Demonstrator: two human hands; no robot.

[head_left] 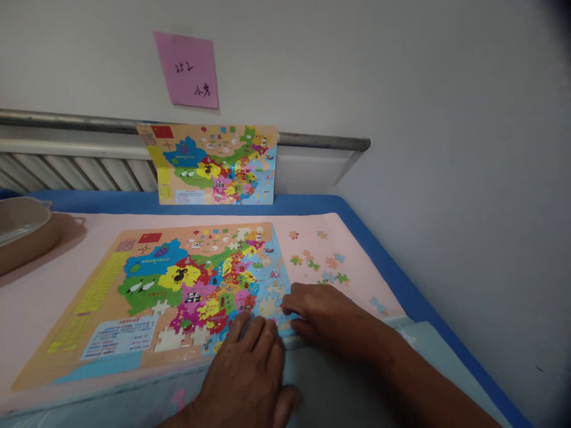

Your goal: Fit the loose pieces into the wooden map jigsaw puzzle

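Pink worktop (312, 235) carries the map puzzle (178, 277), some pale gaps (168, 340) unfilled. Fitting pieces seems the step: the right hand (328, 315) bunches its fingers at the puzzle's right edge, whether around a piece I cannot tell; the left hand (252, 362) lies loose over the lower edge, grasping nothing visible. Next calls for matching shape to gap. Loose pieces (329, 277) lie right, the right hand partly obstructing; a map sheet (214, 166) leans behind.

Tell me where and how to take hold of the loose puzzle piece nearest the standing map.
Probably best to pinch the loose piece by opposite edges, coming from above with the right hand: it lies flat on the pink surface, apart from the other loose pieces, so its edges look free.
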